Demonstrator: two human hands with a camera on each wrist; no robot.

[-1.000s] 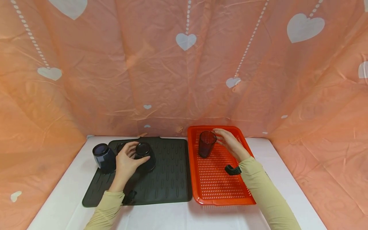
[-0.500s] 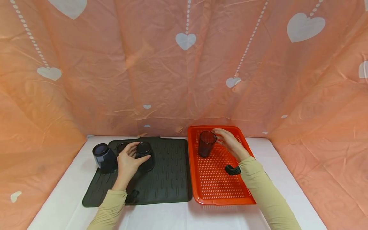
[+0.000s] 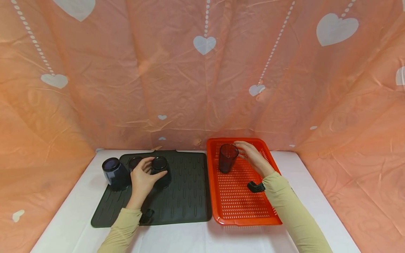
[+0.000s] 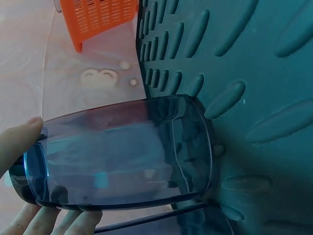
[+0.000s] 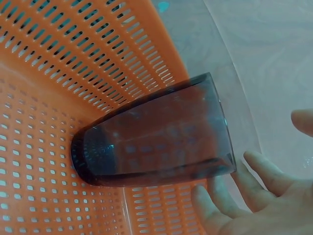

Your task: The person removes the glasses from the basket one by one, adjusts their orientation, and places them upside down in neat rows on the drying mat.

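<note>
My left hand (image 3: 142, 177) grips a dark blue drinking glass (image 3: 162, 175) near its base, thumb on one side and fingers on the other. This glass stands upside down, its wide rim down at the dark ribbed drying mat (image 3: 186, 189). In the left wrist view, the thumb and fingertips lie on the narrow end of the glass (image 4: 112, 152). Inside the orange basket (image 3: 218, 211), a dark tinted glass (image 3: 227, 161) stands upright. My right hand (image 3: 253, 156) is beside its rim, fingertips right at the edge and thumb held away from it (image 5: 259, 205).
Left of my left hand stands another upside-down dark glass (image 3: 115, 175) at the mat's edge. A further dark glass (image 3: 134, 162) shows partly behind that hand. The basket sits right of the mat on a white-covered table (image 3: 177, 239). An orange curtain (image 3: 177, 77) with hearts hangs behind.
My left hand has shifted slightly to the right, and the glass in it has moved a little right as well. The right hand and the glass in the basket look unchanged.
</note>
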